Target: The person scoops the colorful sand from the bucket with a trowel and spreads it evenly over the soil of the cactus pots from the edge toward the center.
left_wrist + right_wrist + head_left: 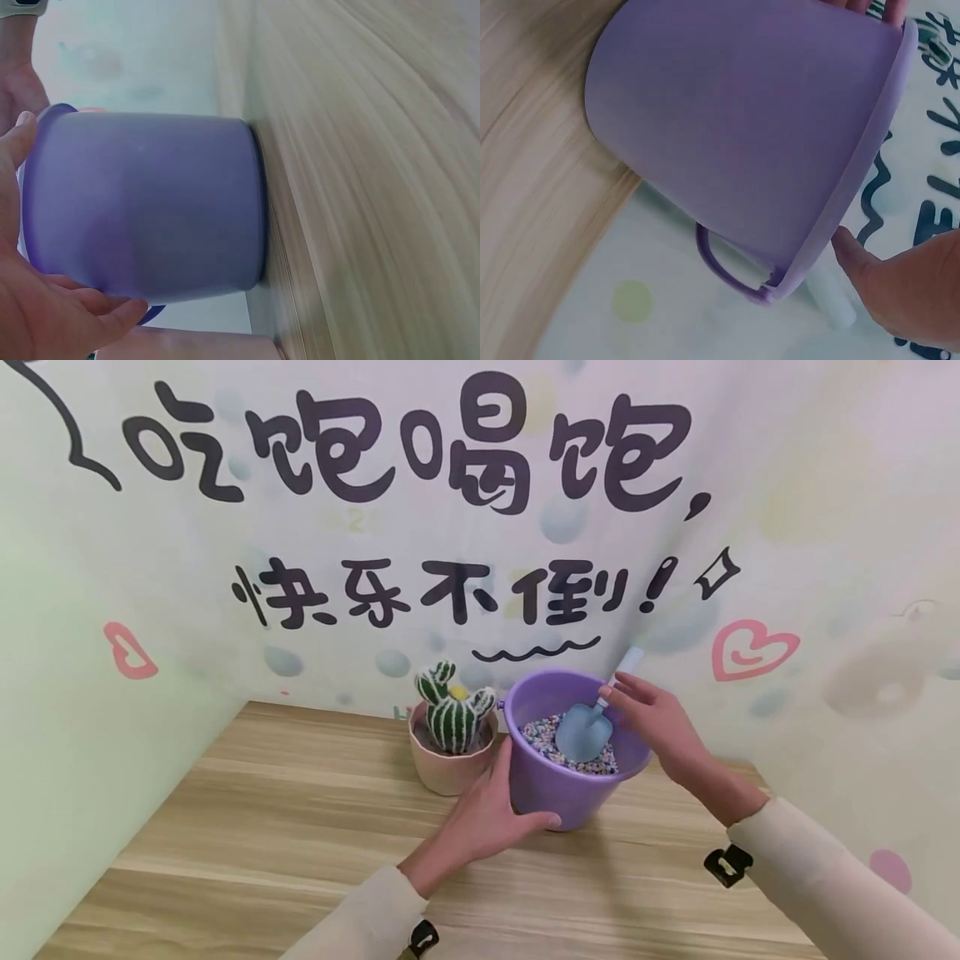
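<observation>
A purple bucket of small multicoloured beads stands on the wooden table. My left hand grips its outer side, thumb across the front and fingers around the left. In the left wrist view the fingers lie along the bucket wall. A light blue toy shovel leans inside, its blade on the beads and its handle over the back right rim. My right hand is at this handle with loosely extended fingers. In the right wrist view its thumb is beside the rim, apart from the handle.
A pink pot with a knitted-looking cactus stands just left of the bucket, close to my left hand. Behind, a printed cloth with large black characters rises from the table's back edge. The bucket's purple handle hangs at its side.
</observation>
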Tool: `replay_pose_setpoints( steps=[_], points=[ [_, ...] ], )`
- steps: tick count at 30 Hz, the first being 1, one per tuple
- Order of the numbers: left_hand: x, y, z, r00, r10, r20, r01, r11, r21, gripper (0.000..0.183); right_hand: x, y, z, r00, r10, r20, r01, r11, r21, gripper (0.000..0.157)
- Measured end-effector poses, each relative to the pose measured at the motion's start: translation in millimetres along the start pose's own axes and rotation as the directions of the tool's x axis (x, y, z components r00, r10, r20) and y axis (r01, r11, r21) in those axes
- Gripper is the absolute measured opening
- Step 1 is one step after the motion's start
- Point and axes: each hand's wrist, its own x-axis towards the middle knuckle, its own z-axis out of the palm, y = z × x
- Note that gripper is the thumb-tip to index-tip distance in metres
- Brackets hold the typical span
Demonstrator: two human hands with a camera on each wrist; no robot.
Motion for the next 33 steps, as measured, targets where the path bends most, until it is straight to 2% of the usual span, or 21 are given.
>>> replay_pose_setpoints(
  steps=[5, 8, 12, 18, 24, 30, 33],
  points=[
    [4.1, 4.6, 2.4, 0.996, -0.09, -0.009, 0.09, 0.995, -0.035, 0.125, 9, 6, -13.2, 0.998, 0.062, -0.009, -0.061, 0.992, 0.112, 0.087],
    [6.4, 5.2, 3.6, 0.993, -0.113, -0.027, 0.112, 0.993, -0.043, 0.128, 14, 11, -21.1, 0.995, 0.094, -0.021, -0.089, 0.983, 0.158, 0.09],
    [9.9, 4.3, 6.0, 0.993, -0.106, -0.048, 0.104, 0.993, -0.055, 0.13, 20, 14, -29.7, 0.99, 0.131, -0.041, -0.12, 0.97, 0.21, 0.091],
    [13.5, 7.0, 6.4, 0.993, -0.103, -0.057, 0.099, 0.993, -0.072, 0.133, 26, 13, -37.1, 0.989, 0.148, 0.006, -0.142, 0.933, 0.331, 0.093],
    [15.9, 8.5, 6.1, 0.989, -0.136, -0.057, 0.132, 0.988, -0.081, 0.135, 33, 12, -33.8, 0.986, 0.161, 0.037, -0.161, 0.894, 0.418, 0.096],
    [17.2, 8.1, 7.1, 0.987, -0.143, -0.066, 0.137, 0.986, -0.091, 0.138, 39, 7, -22.3, 0.98, 0.197, 0.031, -0.19, 0.881, 0.434, 0.092],
    [18.4, 8.8, 7.0, 0.986, -0.153, -0.07, 0.146, 0.985, -0.095, 0.138, 41, 3, -17.6, 0.978, 0.207, 0.027, -0.194, 0.851, 0.488, 0.089]
  ],
)
